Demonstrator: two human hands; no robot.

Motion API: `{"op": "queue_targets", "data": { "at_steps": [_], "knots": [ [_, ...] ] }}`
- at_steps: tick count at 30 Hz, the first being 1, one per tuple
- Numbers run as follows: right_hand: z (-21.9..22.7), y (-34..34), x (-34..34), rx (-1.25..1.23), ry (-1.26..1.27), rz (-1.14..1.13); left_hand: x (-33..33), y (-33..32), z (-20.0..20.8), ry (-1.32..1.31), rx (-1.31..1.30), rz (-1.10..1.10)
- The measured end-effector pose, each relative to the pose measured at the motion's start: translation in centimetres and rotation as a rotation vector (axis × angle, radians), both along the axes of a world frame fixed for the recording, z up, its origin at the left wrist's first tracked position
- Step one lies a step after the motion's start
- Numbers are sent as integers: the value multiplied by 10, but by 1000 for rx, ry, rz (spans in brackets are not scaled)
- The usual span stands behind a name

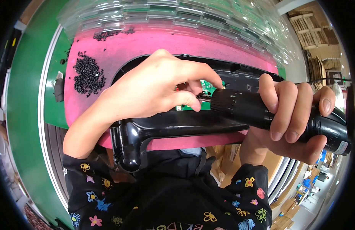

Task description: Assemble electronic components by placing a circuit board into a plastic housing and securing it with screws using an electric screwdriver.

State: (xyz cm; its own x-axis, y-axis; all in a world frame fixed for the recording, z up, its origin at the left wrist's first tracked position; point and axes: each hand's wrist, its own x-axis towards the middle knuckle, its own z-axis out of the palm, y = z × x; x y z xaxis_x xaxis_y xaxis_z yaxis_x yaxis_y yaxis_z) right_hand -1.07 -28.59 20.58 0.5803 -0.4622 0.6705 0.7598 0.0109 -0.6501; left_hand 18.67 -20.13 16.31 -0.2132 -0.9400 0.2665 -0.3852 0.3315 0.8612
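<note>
My right hand (pixel 286 113) is wrapped round a black electric screwdriver (pixel 242 105), held nearly level with its bit towards the left. At the bit tip, my left hand (pixel 154 84) has its thumb and curled fingers closed on a few small black screws (pixel 201 96); its index finger arches over by the screwdriver's nose. Below both hands lies a long black plastic housing (pixel 173 124) with a curved leg at its near left. Inside it a green circuit board (pixel 206 106) shows in part, mostly hidden by my left hand and the screwdriver.
A pile of small black screws (pixel 88 74) lies on the pink mat (pixel 108 48) at the left, with a smaller heap (pixel 104 35) at the far edge. Stacked clear plastic trays (pixel 177 15) line the back. Behind the screwdriver, a dark cable (pixel 323 79) runs right.
</note>
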Motion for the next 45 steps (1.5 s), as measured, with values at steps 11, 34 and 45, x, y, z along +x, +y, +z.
{"op": "queue_targets", "data": {
  "at_steps": [11, 34, 45],
  "knots": [
    [6, -25, -34, -190, 289, -97, -3, -4, 1, -69, 51, 29],
    [-25, -16, -22, -236, 398, -339, 8, -1, 9, -291, -308, 409],
    [11, -57, -48, 780, 296, -435, 18, -10, 4, -727, 65, 142]
  ]
}}
